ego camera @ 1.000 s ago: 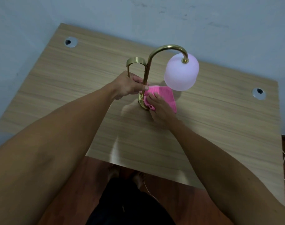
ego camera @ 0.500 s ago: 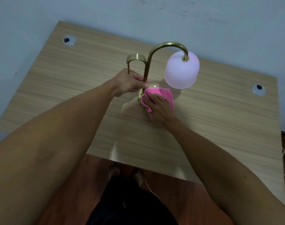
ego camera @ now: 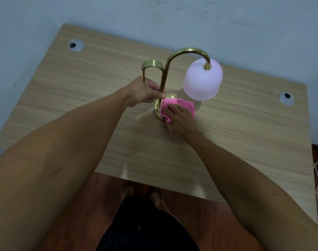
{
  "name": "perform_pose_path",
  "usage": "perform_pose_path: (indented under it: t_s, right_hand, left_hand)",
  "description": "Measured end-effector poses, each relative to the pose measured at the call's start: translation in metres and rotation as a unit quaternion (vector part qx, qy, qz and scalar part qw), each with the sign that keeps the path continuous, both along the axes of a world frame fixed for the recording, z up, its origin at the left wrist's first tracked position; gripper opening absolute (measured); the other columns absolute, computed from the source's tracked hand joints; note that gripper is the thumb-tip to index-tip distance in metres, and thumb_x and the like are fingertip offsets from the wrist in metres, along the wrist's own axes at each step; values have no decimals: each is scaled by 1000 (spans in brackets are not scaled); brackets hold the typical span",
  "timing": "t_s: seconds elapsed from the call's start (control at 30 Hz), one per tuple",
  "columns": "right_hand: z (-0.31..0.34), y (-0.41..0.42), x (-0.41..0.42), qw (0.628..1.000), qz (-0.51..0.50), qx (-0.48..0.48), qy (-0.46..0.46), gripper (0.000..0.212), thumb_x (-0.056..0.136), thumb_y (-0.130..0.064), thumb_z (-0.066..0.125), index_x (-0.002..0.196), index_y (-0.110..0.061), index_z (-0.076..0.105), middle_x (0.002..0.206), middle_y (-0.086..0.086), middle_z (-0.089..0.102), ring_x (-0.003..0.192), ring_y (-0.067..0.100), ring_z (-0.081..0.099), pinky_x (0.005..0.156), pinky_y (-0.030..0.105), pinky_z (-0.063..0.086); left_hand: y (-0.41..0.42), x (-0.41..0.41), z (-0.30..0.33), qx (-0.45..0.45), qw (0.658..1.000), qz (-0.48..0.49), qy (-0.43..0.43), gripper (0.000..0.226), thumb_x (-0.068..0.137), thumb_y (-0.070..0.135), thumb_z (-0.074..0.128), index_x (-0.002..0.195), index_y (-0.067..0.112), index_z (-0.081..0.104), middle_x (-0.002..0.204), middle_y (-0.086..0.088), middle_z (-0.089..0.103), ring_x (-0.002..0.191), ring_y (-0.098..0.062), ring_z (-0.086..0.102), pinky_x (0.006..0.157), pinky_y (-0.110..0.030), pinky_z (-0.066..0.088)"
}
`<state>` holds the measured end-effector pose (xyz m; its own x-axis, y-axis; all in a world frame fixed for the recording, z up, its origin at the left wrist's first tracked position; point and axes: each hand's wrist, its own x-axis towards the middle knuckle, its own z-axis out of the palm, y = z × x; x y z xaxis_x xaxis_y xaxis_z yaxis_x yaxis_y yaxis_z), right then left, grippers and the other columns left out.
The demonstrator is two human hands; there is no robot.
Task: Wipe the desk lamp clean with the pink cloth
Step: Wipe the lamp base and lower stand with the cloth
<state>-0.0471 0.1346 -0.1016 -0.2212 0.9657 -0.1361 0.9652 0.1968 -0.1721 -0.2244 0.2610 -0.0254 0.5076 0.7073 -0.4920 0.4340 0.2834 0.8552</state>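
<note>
A brass desk lamp with a curved neck and a pale pink frosted shade stands near the middle of the wooden desk. My left hand grips the lamp's upright stem low down. My right hand presses the pink cloth flat onto the round brass base, which the cloth mostly covers. A second brass loop rises behind my left hand.
Two round cable grommets sit in the desk, one at the back left and one at the right. A blue wall runs behind the desk. White cables lie on the floor at the right. My feet show below the desk's front edge.
My right hand has slid the cloth over the lamp base, first towards me, then slightly back right. My left hand keeps its hold on the stem.
</note>
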Motion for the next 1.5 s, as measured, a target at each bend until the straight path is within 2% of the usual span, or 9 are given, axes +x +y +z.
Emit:
perform_pose_path:
  t_s: [0.07,0.23,0.43,0.63,0.77,0.9,1.13,1.37,1.5]
  right_hand:
    - [1,-3,4,1000,0,11,-8,54,98,-33,38,144,-10,54,147,16,54,127,37,54,105,54,48]
    - [-1,2,-19,1000,27,5,-4,49,100,-31,57,147,-16,54,149,15,52,128,39,53,104,54,45]
    - [2,5,6,1000,-19,1,-5,43,99,-27,57,141,-15,57,146,16,53,132,37,51,110,55,44]
    - [4,5,-17,999,32,-24,-26,51,102,-35,52,151,-20,48,154,15,46,137,39,45,112,58,41]
    - [4,9,-25,1000,-1,-18,-5,46,103,-32,52,147,-18,52,152,15,48,136,37,48,111,55,43]
    - [9,8,6,999,-50,-9,1,50,98,-34,39,142,-15,54,148,14,51,135,34,49,113,52,42]
    - [1,4,-23,999,13,-34,0,52,104,-31,50,155,-23,44,160,12,40,144,37,39,120,56,33]
    - [9,8,14,997,-68,8,23,46,97,-20,51,143,-15,56,151,15,50,139,37,46,116,57,39]
    - [6,36,10,1000,14,-19,8,54,99,-16,48,153,-13,44,164,14,35,152,33,31,126,49,22]
  left_hand:
    - [0,0,0,-1,1000,-1,2,37,80,17,85,114,6,77,106,4,80,109,-13,72,92,-33,55]
    - [3,-1,0,1,1000,-9,6,33,80,17,86,110,7,78,104,4,81,108,-13,72,88,-32,55]
    - [3,-2,0,-2,1000,-10,2,34,81,16,85,113,6,77,108,0,80,106,-12,72,89,-31,56]
    - [4,-3,3,2,1000,-13,6,30,80,15,85,108,7,79,106,1,81,109,-17,72,91,-35,56]
    - [3,-3,5,-1,1000,-15,7,29,80,15,85,108,8,79,110,-1,80,113,-20,71,91,-35,55]
    - [4,-4,4,-1,1000,-15,5,31,80,15,85,110,8,78,113,-5,79,116,-20,71,96,-38,54]
    - [8,-5,-2,-2,1000,-25,6,30,80,17,86,108,9,79,99,6,81,107,-15,72,93,-39,55]
    - [10,-6,-1,-10,1000,-29,6,31,78,17,87,107,10,79,103,6,81,105,-10,73,90,-36,55]
    - [9,-5,1,-7,1000,-30,7,35,80,16,85,111,5,77,106,0,81,104,-13,72,84,-33,52]
